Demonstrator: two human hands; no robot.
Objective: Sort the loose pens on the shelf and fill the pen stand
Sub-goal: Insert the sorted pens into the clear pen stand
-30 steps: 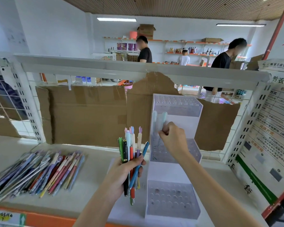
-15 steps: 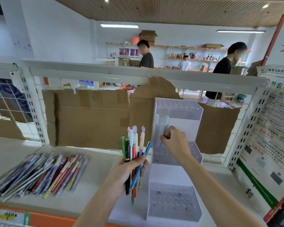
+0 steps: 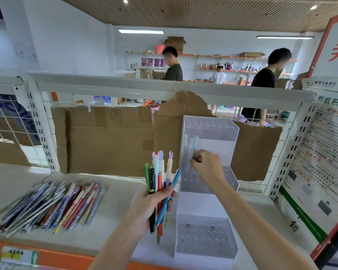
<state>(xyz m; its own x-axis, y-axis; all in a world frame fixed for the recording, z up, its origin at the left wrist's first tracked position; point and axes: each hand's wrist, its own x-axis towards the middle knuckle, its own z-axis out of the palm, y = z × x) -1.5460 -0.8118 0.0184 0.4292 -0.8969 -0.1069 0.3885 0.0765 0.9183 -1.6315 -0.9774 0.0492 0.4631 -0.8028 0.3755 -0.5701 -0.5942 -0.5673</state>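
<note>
Shop shelf (image 3: 113, 189) carries a loose pen pile (image 3: 53, 206) and a tiered stand (image 3: 207, 184). Right hand (image 3: 207, 168) pinches a pale pen (image 3: 194, 146) over the middle tier; keep it upright, seat it fully. Left hand (image 3: 154, 203) grips a bundle (image 3: 160, 178).

A shop, stocked wall shelves (image 3: 222, 67), price label (image 3: 18, 257), shelf rail
</note>
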